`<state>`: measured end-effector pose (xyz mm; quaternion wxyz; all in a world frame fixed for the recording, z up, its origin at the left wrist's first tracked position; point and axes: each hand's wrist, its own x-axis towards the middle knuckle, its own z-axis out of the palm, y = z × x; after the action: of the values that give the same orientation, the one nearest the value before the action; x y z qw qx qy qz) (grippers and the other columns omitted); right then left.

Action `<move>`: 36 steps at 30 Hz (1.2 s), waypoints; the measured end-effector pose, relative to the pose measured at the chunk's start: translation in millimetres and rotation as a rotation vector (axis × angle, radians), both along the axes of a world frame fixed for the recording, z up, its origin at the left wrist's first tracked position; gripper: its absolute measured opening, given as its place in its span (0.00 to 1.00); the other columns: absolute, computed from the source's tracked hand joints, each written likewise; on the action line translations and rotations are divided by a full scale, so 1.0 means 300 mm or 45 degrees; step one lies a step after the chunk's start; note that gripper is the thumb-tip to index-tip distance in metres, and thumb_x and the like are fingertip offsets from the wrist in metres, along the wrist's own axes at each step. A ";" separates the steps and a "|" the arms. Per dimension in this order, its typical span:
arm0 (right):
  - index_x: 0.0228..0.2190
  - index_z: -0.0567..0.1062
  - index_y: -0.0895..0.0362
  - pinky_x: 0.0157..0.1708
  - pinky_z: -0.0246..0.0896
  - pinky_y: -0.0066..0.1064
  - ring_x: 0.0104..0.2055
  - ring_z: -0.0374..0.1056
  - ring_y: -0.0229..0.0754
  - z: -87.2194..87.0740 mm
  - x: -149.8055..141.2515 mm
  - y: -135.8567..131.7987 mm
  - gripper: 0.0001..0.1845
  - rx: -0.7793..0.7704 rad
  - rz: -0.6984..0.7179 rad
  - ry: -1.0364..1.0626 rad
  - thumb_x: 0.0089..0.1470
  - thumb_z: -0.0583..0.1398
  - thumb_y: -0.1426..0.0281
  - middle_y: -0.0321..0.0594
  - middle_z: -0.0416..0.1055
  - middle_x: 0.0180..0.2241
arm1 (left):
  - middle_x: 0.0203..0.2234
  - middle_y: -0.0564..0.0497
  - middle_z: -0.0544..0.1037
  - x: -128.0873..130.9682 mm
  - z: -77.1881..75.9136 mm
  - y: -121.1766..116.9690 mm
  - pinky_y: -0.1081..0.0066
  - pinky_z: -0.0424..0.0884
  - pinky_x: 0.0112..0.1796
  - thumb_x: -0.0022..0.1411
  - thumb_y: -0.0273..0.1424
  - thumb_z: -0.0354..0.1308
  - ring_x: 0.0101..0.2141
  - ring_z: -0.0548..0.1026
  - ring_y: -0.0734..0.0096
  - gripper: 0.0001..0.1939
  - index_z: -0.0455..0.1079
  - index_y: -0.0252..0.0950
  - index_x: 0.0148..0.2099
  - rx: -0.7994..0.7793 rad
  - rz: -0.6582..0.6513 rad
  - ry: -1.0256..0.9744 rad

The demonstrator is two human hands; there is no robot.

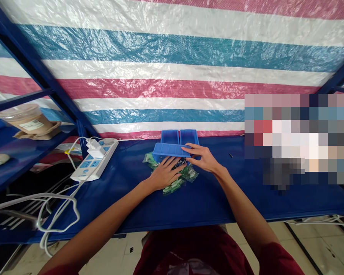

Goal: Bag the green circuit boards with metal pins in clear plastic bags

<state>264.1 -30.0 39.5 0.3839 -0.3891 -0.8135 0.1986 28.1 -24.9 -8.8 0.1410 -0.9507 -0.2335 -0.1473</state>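
Observation:
A blue plastic bin (169,149) is tipped over in front of the other bins, its ribbed face turned up. At the bin's right end, my right hand (202,157) grips it with fingers on top and thumb lower down. My left hand (166,173) lies with spread fingers over a pile of small clear packets with green contents (174,185), just below the bin's near edge. Small dark pieces (180,163) show beside the left fingers; their kind is too small to tell. Part of the pile is hidden under the left hand and the bin.
Two blue bins (188,133) stand behind, against the striped sheet (166,88). On the left lies a white power strip (96,162) with a plugged-in charger and loose cables (74,208). A drink cup (27,120) stands on the left shelf. A small dark piece (231,155) lies right. The far right is pixelated.

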 end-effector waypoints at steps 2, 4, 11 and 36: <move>0.53 0.72 0.50 0.43 0.73 0.39 0.58 0.62 0.54 0.000 0.000 0.000 0.22 -0.002 -0.001 -0.002 0.55 0.60 0.65 0.42 0.64 0.58 | 0.63 0.42 0.58 -0.001 -0.002 0.002 0.51 0.51 0.60 0.70 0.37 0.45 0.64 0.53 0.53 0.25 0.54 0.41 0.67 -0.006 0.003 -0.003; 0.53 0.72 0.49 0.43 0.73 0.39 0.58 0.63 0.53 0.000 0.000 -0.001 0.22 -0.005 0.002 -0.003 0.55 0.60 0.65 0.41 0.64 0.59 | 0.63 0.42 0.59 -0.002 -0.002 0.003 0.50 0.51 0.60 0.70 0.37 0.45 0.64 0.53 0.53 0.25 0.54 0.41 0.66 -0.008 0.009 -0.006; 0.52 0.72 0.48 0.42 0.74 0.38 0.56 0.65 0.52 0.007 -0.001 -0.011 0.22 -0.001 -0.003 0.023 0.55 0.60 0.66 0.40 0.64 0.59 | 0.63 0.42 0.59 0.000 0.003 -0.003 0.50 0.52 0.60 0.69 0.37 0.46 0.63 0.54 0.52 0.25 0.55 0.41 0.66 -0.003 0.010 -0.018; 0.49 0.75 0.48 0.49 0.68 0.43 0.49 0.71 0.47 0.009 0.011 -0.004 0.21 0.151 -0.057 0.068 0.50 0.62 0.67 0.40 0.68 0.55 | 0.62 0.42 0.60 0.000 0.013 -0.006 0.52 0.55 0.60 0.69 0.34 0.46 0.62 0.57 0.54 0.23 0.57 0.42 0.65 -0.021 -0.056 -0.018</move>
<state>267.4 -31.2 42.2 0.4322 -0.3784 -0.8043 0.1518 28.1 -26.6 -4.8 0.1283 -0.9557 -0.2148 -0.1553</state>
